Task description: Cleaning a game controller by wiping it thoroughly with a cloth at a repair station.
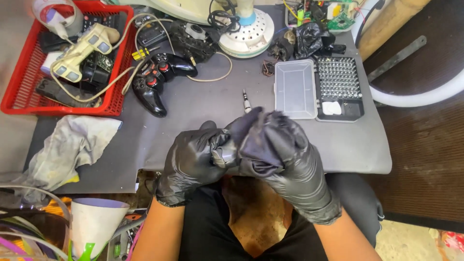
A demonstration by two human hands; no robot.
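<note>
Both hands in black gloves, held together over the near edge of the grey tabletop (193,111). Left hand (191,162) has its grip closed round a small grey part (223,155), only a bit of it shows between the fingers. Right hand (282,154) holds a dark cloth (256,140) bunched over the part, grip closed on it; cloth touches the part & hides most of it, so can't tell its full shape.

Just behind the hands, on the tabletop, a small driver bit (247,101) lies loose. Right of it an open clear plastic case lid (295,89) w/ the bit set tray (338,82) beside it, rows of bits upright. Back left: black game controller (157,79) w/ red buttons, cable looping past it. Red basket (29,104) far left holds a beige controller (79,50) & other electronics. White round fan base (251,29) at the back centre, black crumpled bag (309,38) next to it. Dirty grey rag (67,147) hangs off the left edge, near the left hand but apart. White cup (94,224) below, lower left, among coloured cables. Nothing sits between the hands & the bit
</note>
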